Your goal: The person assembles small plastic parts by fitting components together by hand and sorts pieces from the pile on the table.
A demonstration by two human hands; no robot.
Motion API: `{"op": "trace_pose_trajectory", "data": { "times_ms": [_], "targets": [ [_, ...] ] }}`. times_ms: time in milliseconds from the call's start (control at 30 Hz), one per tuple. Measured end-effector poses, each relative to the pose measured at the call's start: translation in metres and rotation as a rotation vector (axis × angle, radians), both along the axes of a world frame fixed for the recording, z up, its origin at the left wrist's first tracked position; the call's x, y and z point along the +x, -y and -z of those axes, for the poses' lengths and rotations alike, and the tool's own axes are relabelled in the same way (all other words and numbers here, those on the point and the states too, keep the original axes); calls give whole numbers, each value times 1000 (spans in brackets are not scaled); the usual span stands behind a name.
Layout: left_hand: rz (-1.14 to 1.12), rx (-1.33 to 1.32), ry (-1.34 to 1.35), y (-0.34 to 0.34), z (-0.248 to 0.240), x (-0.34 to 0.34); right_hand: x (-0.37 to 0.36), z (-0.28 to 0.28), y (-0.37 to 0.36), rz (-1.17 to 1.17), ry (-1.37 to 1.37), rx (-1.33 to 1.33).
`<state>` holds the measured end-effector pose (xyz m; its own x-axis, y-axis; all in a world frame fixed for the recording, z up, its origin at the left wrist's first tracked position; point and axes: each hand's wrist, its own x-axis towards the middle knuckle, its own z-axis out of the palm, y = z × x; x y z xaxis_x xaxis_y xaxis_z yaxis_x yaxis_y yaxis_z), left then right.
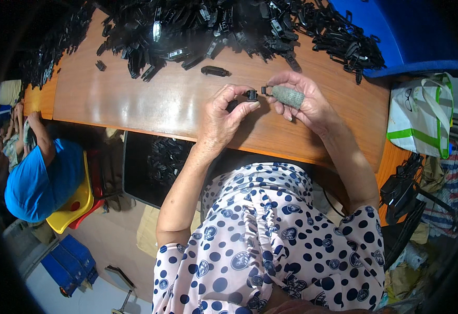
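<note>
Just above the centre of the frame, the left hand (219,116) pinches a black piece (251,96) between thumb and fingertip, while the right hand (312,103) holds a black clip part (264,90) beside its grey finger cover (288,97); its exact grip is partly hidden. The parts sit near but apart above the counter (150,99). Joining them, I judge, calls for squared ends, a steady left pinch and clear fingertips
</note>
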<state>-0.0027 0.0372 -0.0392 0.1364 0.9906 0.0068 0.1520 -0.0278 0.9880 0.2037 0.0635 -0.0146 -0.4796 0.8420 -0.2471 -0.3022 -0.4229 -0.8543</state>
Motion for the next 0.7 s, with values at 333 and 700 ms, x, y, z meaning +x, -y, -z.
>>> {"op": "trace_pose_trajectory", "data": {
  "times_ms": [333,700],
  "targets": [
    [55,201,-193,1,-18,-1,-2,1,7,-44,-42,-45],
    [82,320,-283,16,-28,-5,-4,-24,11,-235,319,-32]
  ]
}}
